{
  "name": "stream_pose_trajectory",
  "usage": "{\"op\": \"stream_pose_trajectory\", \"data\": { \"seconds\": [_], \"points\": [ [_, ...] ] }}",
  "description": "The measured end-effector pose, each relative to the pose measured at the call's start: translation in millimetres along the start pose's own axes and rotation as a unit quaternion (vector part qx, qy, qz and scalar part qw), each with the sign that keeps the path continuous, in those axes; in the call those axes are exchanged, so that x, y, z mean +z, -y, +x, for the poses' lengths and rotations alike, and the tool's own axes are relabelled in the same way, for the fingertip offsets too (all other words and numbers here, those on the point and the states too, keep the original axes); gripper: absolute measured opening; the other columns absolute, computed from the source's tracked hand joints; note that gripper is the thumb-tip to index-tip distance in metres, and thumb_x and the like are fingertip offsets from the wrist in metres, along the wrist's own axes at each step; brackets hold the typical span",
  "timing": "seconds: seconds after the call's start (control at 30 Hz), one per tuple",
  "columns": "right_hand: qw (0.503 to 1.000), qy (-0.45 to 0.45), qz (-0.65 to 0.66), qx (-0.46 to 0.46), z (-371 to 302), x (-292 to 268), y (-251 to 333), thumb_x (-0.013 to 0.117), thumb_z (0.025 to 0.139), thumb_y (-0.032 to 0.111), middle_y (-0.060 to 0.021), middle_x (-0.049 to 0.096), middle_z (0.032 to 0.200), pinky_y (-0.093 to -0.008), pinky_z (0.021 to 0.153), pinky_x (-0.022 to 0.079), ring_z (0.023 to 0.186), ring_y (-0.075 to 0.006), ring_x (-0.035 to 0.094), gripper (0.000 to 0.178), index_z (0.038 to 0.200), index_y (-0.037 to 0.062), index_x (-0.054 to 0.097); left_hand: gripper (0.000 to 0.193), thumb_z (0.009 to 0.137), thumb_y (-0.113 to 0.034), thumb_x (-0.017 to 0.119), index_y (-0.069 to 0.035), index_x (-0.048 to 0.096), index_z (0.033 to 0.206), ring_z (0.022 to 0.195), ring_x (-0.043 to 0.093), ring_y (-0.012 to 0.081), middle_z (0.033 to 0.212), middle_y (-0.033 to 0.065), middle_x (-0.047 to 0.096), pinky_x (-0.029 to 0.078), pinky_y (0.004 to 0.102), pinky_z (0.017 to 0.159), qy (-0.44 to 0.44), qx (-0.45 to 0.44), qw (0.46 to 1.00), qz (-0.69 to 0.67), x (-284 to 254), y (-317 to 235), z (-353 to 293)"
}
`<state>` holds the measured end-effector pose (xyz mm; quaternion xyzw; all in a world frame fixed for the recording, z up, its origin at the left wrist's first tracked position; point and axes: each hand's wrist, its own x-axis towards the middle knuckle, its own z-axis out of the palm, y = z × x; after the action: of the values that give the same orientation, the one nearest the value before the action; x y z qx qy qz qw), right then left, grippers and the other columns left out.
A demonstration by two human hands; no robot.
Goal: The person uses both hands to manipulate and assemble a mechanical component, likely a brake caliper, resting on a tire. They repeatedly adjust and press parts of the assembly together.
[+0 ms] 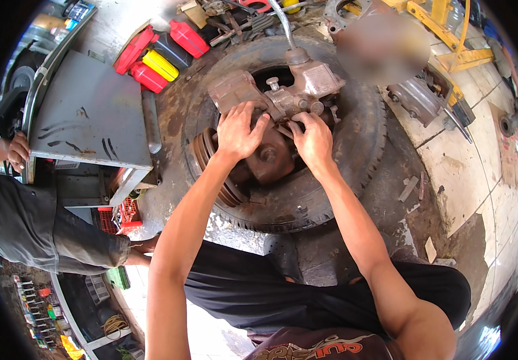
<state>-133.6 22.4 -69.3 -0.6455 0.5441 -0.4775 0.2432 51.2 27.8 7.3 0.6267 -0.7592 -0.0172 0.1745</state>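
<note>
A brown metal gearbox [269, 157] rests on a tire [361, 120] lying flat on the floor before me. A bent shift lever [282, 23] rises from its top cover [316, 78], and a grooved round drum [206, 157] sits at its left side. My left hand [241, 133] grips the housing from above, fingers curled over its edge and thumb toward the middle. Close to its right, my right hand [315, 141] is closed with bent fingers against the seam under the cover. Whatever lies between those right fingertips is too small and hidden to name.
A grey metal cabinet [91, 108] stands at the left, with another person's hand [18, 151] on its edge. Red, yellow and black plastic bottles [162, 63] lie beyond it. At the right are another metal housing [418, 96] and a yellow stand [457, 60]. Scraps [409, 189] litter the floor.
</note>
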Motion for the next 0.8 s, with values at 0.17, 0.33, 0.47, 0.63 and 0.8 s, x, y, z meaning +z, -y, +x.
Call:
{"op": "stream_pose_trajectory", "data": {
  "seconds": [0.17,0.33,0.47,0.63,0.8],
  "points": [
    [0.990,-0.079,-0.024,-0.111,-10,9,-8,0.074,0.088,0.015,-0.0113,0.068,0.099,-0.0466,0.088,0.051,0.099,-0.0340,0.064,0.024,0.109,0.0045,0.070,0.047,0.096,-0.046,0.056,-0.006,0.063,0.120,0.118,0.060,0.0366,0.121,0.0153,0.068,0.041,0.0495,0.103,0.005,-0.004,1.000,0.009,0,0,3],
    [0.977,-0.014,-0.131,-0.166,-47,5,3,0.062,0.095,0.027,-0.0134,0.057,0.125,-0.0614,0.115,0.026,0.127,-0.0331,0.050,0.045,0.132,0.0010,0.064,0.045,0.095,-0.045,0.057,-0.007,0.063,0.118,0.115,0.061,0.0367,0.118,0.0144,0.068,0.043,0.0497,0.101,-0.003,0.003,1.000,0.006,-1,0,0],
    [0.973,-0.024,-0.189,-0.132,-62,1,10,0.064,0.094,0.027,-0.0132,0.058,0.123,-0.0590,0.114,0.026,0.122,-0.0325,0.051,0.046,0.131,-0.0003,0.064,0.037,0.097,-0.042,0.056,-0.015,0.064,0.120,0.117,0.060,0.0361,0.119,0.0124,0.068,0.043,0.0482,0.100,0.005,0.000,1.000,0.006,-1,-4,2],
    [0.987,0.008,-0.151,-0.060,-60,0,32,0.063,0.095,0.019,-0.0167,0.063,0.110,-0.0517,0.093,0.046,0.102,-0.0333,0.059,0.040,0.124,-0.0076,0.066,0.040,0.095,-0.043,0.059,-0.011,0.065,0.117,0.115,0.062,0.0356,0.117,0.0131,0.069,0.043,0.0490,0.100,-0.007,0.001,1.000,-0.014,-2,-3,1],
    [0.999,-0.005,0.011,0.039,-43,-3,23,0.055,0.103,0.016,-0.0258,0.066,0.096,-0.0494,0.077,0.051,0.087,-0.0448,0.064,0.026,0.107,-0.0072,0.067,0.040,0.095,-0.042,0.059,-0.010,0.065,0.117,0.114,0.062,0.0356,0.116,0.0133,0.069,0.044,0.0487,0.099,-0.017,0.007,1.000,-0.003,-1,-4,2]
  ]
}}
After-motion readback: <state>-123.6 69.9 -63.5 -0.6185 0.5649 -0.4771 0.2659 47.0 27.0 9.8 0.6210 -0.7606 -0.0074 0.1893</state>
